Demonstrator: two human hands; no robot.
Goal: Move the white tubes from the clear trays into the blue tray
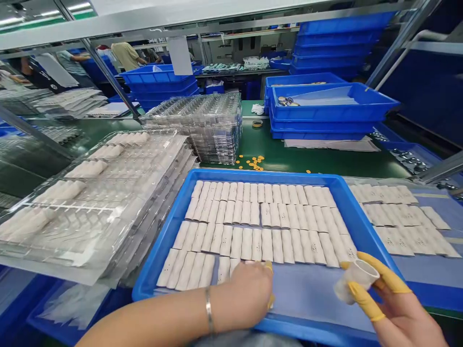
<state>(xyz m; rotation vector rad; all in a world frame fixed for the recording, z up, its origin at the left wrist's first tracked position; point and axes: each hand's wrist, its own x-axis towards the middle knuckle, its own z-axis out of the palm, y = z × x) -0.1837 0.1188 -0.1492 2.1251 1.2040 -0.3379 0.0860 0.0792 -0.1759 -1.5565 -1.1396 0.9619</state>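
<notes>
My right hand, with yellow finger cots on it, pinches a short white tube over the tray's front right part. The tube's round open end faces up and right. My left hand is curled down at the front row of white sleeves in the blue tray. Yellow finger cots show at its far side, but the back of the hand hides what its fingers hold. Several rows of such sleeves lie side by side on the tray's bluish liner, some with small dark print.
Stacked clear plastic trays holding white pieces stand at left. More clear trays are piled behind. Blue bins sit at back right, near scattered orange discs. More sleeves lie at right. A metal shelf bar crosses overhead.
</notes>
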